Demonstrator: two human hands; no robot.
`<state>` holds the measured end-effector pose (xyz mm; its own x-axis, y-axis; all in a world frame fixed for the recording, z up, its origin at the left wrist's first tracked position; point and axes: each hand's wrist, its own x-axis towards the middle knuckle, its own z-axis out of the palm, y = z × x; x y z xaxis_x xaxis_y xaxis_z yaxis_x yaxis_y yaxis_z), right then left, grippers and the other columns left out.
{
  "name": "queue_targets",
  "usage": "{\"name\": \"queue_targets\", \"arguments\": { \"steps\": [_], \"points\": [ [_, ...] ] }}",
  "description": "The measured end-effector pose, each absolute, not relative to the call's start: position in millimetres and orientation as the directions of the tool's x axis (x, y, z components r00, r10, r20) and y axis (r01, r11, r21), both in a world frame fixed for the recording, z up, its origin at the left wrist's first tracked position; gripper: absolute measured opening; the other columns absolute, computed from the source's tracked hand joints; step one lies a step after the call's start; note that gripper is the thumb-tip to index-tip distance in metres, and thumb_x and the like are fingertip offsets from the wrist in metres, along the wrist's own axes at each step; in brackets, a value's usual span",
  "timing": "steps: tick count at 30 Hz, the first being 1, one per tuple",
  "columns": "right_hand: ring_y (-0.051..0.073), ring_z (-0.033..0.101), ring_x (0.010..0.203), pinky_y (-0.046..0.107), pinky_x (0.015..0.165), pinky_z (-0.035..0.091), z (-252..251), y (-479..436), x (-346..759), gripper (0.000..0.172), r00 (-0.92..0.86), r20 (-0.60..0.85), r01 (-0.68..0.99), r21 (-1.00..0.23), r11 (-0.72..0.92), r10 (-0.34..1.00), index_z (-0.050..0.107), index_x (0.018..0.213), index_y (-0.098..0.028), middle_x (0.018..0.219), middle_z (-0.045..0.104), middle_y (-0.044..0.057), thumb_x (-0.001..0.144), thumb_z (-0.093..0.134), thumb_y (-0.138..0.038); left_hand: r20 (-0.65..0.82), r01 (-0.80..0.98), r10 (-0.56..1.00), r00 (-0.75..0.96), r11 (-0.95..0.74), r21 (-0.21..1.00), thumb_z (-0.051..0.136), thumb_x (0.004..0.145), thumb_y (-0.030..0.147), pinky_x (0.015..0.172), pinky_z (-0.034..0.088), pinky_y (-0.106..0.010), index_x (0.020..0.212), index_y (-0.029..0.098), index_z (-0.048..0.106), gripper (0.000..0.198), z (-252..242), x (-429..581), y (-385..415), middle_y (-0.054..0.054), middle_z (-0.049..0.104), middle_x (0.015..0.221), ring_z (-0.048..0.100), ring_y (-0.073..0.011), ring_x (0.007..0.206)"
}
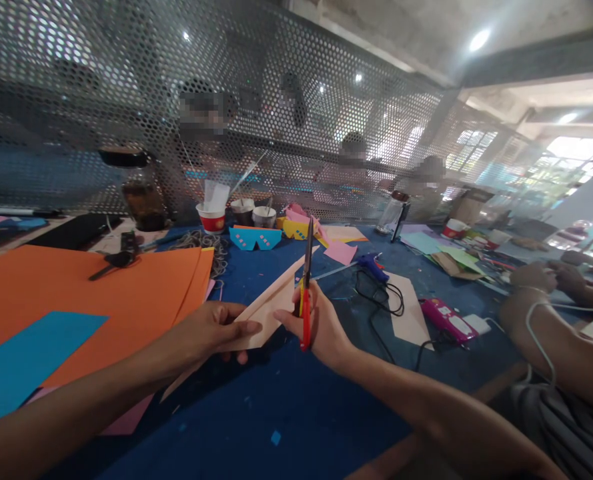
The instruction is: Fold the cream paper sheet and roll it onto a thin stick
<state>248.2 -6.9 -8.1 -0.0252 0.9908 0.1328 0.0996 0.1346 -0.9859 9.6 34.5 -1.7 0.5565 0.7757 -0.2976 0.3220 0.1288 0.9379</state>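
My left hand [223, 327] pinches a folded sheet of pale peach paper [271, 300] between thumb and fingers, above the blue tabletop [256, 407]. In my right hand [323, 327] is a pair of scissors [306, 303] with red and yellow handles, the dark blades pointing up and away from me. Its blades stand at the paper's right edge; whether they touch the paper is hard to make out. My right thumb reaches toward the sheet. Part of the paper hangs below my left wrist.
Orange sheets [126, 280] and a blue sheet [36, 353] lie at left. Blue paper glasses [255, 238] and cups [211, 219] stand behind. A blue glue gun [373, 267] with its cord, a cream sheet [409, 313] and a magenta power box [449, 320] are at right, near another person's arm [536, 327].
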Motion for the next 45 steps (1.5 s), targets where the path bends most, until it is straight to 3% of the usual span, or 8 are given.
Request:
{"name": "queue_targets", "arguments": {
  "steps": [10,16,20,23,27,33,38,45],
  "points": [
    [0.014,0.051,0.063,0.028,0.058,0.043,-5.4,-8.2,250.8,0.051,-0.008,0.144,0.213,-0.967,0.143,0.99,0.05,0.097,-0.027,0.076,0.053,-0.009,0.079,0.095,-0.045,-0.212,0.415,0.859,0.467,-0.001,0.91,0.077,0.078,0.076,0.053,0.033,-0.029,0.071,0.025,0.062,0.054,10.3,17.3,26.9,0.002,0.063,0.055,0.055,-0.0159,0.052],
    [0.015,0.052,0.064,0.029,0.059,0.043,-9.4,-5.7,253.1,0.051,0.009,0.167,0.221,-0.962,0.161,0.986,0.051,0.097,-0.027,0.077,0.054,-0.008,0.079,0.094,-0.047,-0.147,0.45,0.88,0.453,-0.083,0.889,0.058,0.089,0.077,0.056,0.042,-0.031,0.099,0.024,0.07,0.055,17.8,20.1,20.8,0.0,0.067,0.065,0.066,-0.021,0.059],
    [0.015,0.052,0.065,0.029,0.06,0.043,-7.7,-6.5,252.5,0.05,0.012,0.169,0.231,-0.959,0.162,0.985,0.051,0.097,-0.027,0.078,0.055,-0.007,0.08,0.094,-0.047,-0.116,0.336,0.895,0.432,-0.04,0.941,0.064,0.086,0.073,0.055,0.051,-0.034,0.117,0.026,0.053,0.057,10.5,20.4,22.3,0.0,0.074,0.076,0.074,-0.0256,0.062],
    [0.015,0.052,0.065,0.029,0.06,0.043,-6.1,-6.8,252.1,0.05,0.01,0.16,0.235,-0.96,0.153,0.987,0.052,0.097,-0.027,0.078,0.054,-0.008,0.079,0.094,-0.047,-0.059,0.248,0.905,0.422,-0.053,0.967,0.07,0.086,0.066,0.058,0.058,-0.036,0.111,0.029,0.045,0.051,2.0,18.3,25.3,-0.001,0.077,0.089,0.079,-0.0274,0.069],
    [0.015,0.052,0.066,0.03,0.061,0.045,-6.7,-6.0,252.6,0.05,0.006,0.149,0.227,-0.963,0.144,0.989,0.05,0.096,-0.027,0.079,0.055,-0.008,0.08,0.094,-0.044,-0.048,0.286,0.888,0.456,-0.095,0.953,0.066,0.095,0.056,0.062,0.057,-0.035,0.107,0.028,0.057,0.033,-0.4,16.1,24.9,-0.001,0.075,0.088,0.077,-0.0244,0.073],
    [0.014,0.051,0.064,0.029,0.061,0.043,-7.7,-6.4,251.1,0.048,0.008,0.163,0.245,-0.957,0.156,0.987,0.052,0.098,-0.026,0.076,0.053,-0.009,0.081,0.093,-0.042,-0.056,0.304,0.924,0.379,-0.067,0.95,0.085,0.078,0.061,0.06,0.051,-0.03,0.092,0.026,0.055,0.048,7.1,23.5,20.4,0.001,0.073,0.083,0.074,-0.0219,0.073],
    [0.012,0.048,0.062,0.027,0.059,0.04,-6.1,-6.6,248.7,0.048,-0.004,0.169,0.259,-0.952,0.165,0.986,0.051,0.097,-0.026,0.073,0.052,-0.01,0.08,0.092,-0.044,-0.09,0.227,0.95,0.299,0.021,0.974,0.093,0.066,0.058,0.068,0.059,-0.034,0.088,0.026,0.056,0.052,-0.7,28.1,22.0,0.001,0.075,0.078,0.079,-0.0261,0.078],
    [0.012,0.05,0.06,0.027,0.057,0.042,-3.3,-7.7,247.1,0.055,-0.029,0.108,0.261,-0.959,0.112,0.994,0.051,0.098,-0.026,0.076,0.055,-0.01,0.077,0.096,-0.049,-0.087,0.203,0.953,0.291,0.027,0.979,0.094,0.066,0.051,0.062,0.058,-0.032,0.085,0.027,0.055,0.049,-2.8,29.0,22.0,0.007,0.068,0.066,0.073,-0.0206,0.062]
  ]
}}
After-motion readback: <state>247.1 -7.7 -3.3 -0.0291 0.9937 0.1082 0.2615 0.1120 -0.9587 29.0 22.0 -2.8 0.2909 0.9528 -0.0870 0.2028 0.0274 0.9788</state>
